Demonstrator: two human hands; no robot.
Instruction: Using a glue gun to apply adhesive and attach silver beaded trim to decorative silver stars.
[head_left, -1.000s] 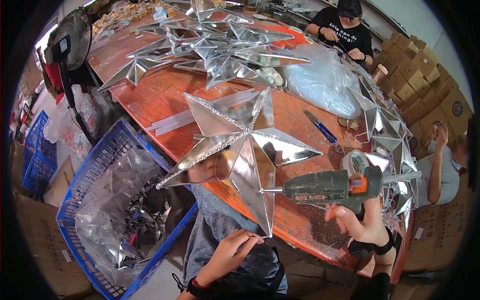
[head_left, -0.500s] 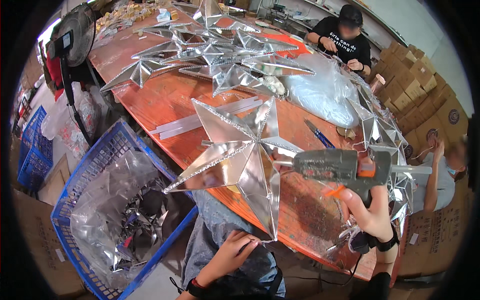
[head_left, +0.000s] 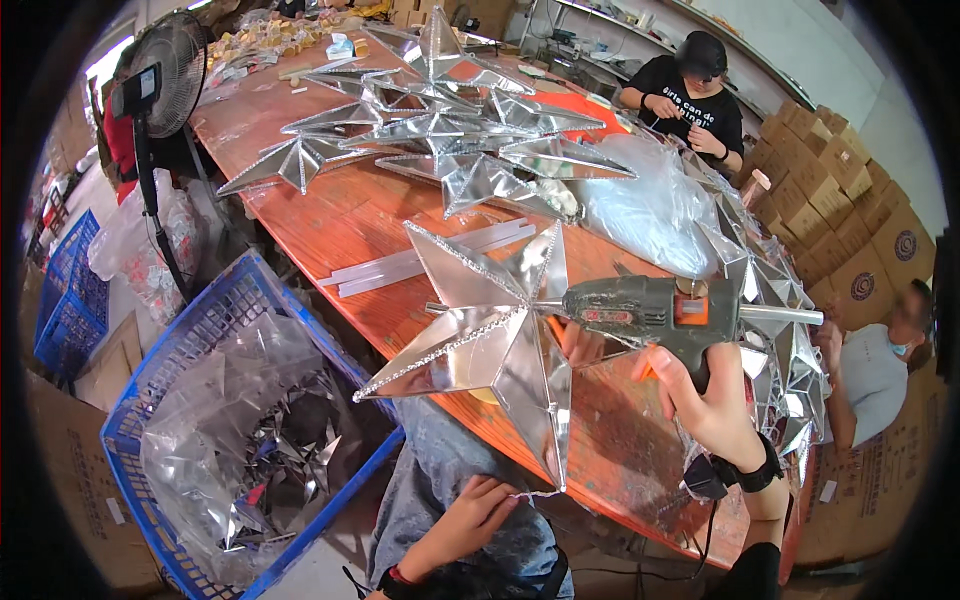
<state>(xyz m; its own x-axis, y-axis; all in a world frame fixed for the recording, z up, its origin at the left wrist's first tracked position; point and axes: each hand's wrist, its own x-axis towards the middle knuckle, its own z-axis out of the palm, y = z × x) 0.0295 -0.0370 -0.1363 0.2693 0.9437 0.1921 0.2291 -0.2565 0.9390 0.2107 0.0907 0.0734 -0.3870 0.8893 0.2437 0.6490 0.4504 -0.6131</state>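
Note:
A silver mirror-finish star [head_left: 470, 370] with beaded trim along some ridges stands at the table's near edge. My left hand [head_left: 468, 518], fingers pinched together, holds a thin beaded trim strand [head_left: 540, 493] by the star's lowest tip. In my right hand [head_left: 715, 410] is a dark green glue gun [head_left: 630, 305], a clear glue stick [head_left: 785, 314] jutting from its back. Its nozzle points left at the star's raised centre; whether it touches I cannot tell. My right fingers wrap the handle near the orange trigger.
Several finished silver stars [head_left: 440, 130] cover the far table, and more [head_left: 785, 370] line its right side. Translucent sticks [head_left: 430, 258] lie behind the star. A blue crate [head_left: 130, 400] with bagged silver pieces stands at left, near a fan [head_left: 165, 80]. Two people sit beyond the table.
The glue gun has moved left and slightly up, bringing its nozzle to the star's centre. The whole view has shifted slightly. My left hand still pinches the strand.

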